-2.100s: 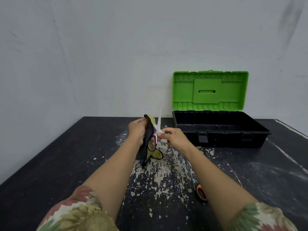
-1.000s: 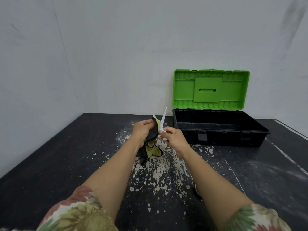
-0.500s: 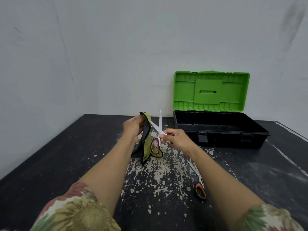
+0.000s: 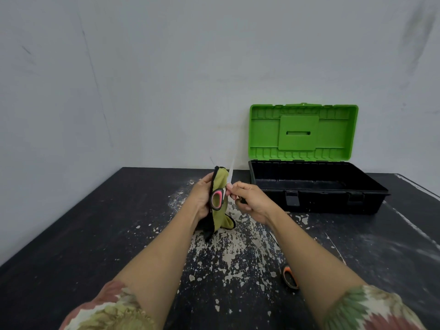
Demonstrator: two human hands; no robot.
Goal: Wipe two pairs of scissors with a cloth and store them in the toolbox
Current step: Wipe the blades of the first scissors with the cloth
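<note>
My left hand [image 4: 202, 198] holds an olive-green cloth with a black edge [image 4: 219, 210] above the table. Pressed against the cloth is a pair of scissors with pink and black handles [image 4: 217, 198], its blade pointing up. My right hand [image 4: 252, 202] pinches these scissors near the pivot. A second pair of scissors with an orange and black handle [image 4: 290, 278] lies on the table, mostly hidden under my right forearm. The toolbox [image 4: 316, 186] stands open at the back right, its green lid [image 4: 303, 132] upright and its black tray showing nothing inside.
The black table [image 4: 95, 234] has flaked white patches in the middle. A pale wall rises right behind the toolbox and along the left side. The table's right edge runs close to the toolbox.
The cloth and my left hand have closed in around the scissors; the pink handle now lies against the cloth. The blade tilted back and forth during the earlier frames.
</note>
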